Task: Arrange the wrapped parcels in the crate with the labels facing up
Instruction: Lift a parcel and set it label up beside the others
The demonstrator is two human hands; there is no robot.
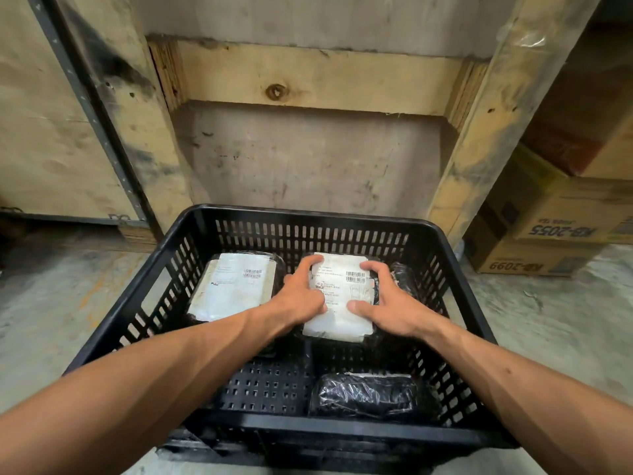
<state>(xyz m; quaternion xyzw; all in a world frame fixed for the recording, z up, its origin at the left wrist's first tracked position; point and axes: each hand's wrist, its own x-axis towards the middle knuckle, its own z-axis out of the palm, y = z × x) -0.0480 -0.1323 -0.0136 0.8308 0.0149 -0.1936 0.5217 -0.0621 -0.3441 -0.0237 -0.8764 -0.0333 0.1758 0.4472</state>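
A black slotted plastic crate (pixel 308 214) sits on the floor in front of me. Inside at the back right lies a black-wrapped parcel (pixel 337 313) with its white label up; my left hand (pixel 301 293) grips its left edge and my right hand (pixel 383 299) grips its right edge. To its left a second parcel (pixel 233 286) lies flat, white label up. Near the front right a third parcel (pixel 366 394) shows only black wrap, with a thin white edge at its far side. Another dark wrapped bundle (pixel 404 275) peeks out behind my right hand.
A wooden pallet frame (pixel 308 77) stands upright right behind the crate. Stacked cardboard boxes (pixel 548 221) sit on the floor at the right. A metal rack upright (pixel 89 108) leans at the left. The crate's front left floor (pixel 260 385) is bare.
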